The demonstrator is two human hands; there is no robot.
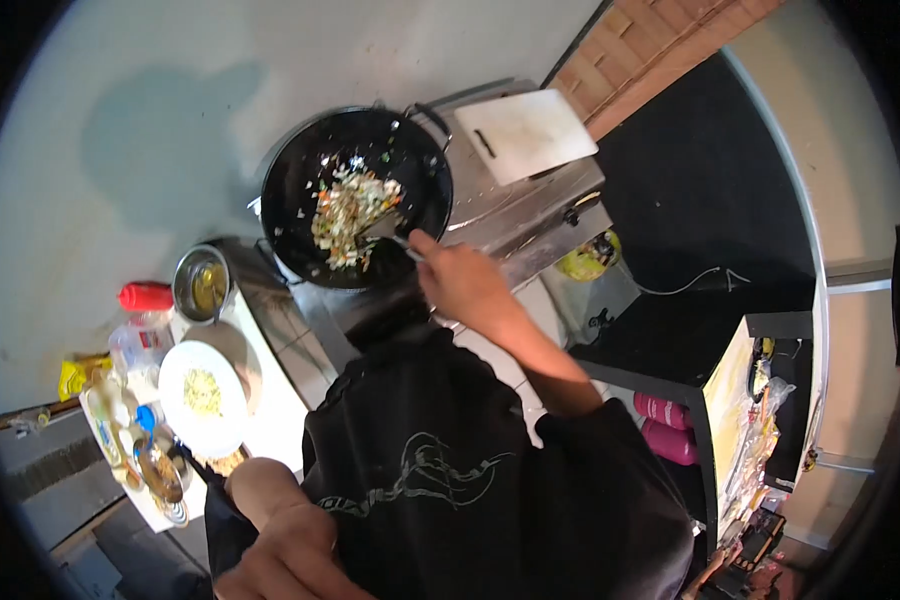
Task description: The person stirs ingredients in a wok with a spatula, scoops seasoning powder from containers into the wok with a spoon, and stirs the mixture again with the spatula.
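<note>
My right hand (460, 280) is closed round the handle of a metal spatula (382, 228), whose blade rests in a black wok (425, 190). Chopped food (350, 212), mostly white with orange and green bits, lies around the blade. The wok sits tilted in view on a steel stove (510, 215). My left hand (290, 550) is low at the left, against my black shirt (440, 430); the bottom edge cuts off its fingers, so its grip does not show.
A white cutting board (530, 135) lies on the stove's right part. Left of the wok, a side table (275, 410) bears a metal pot (198, 300), a white plate (232, 390) of pale shreds and a red bottle (146, 296). A black shelf (660, 350) stands at the right.
</note>
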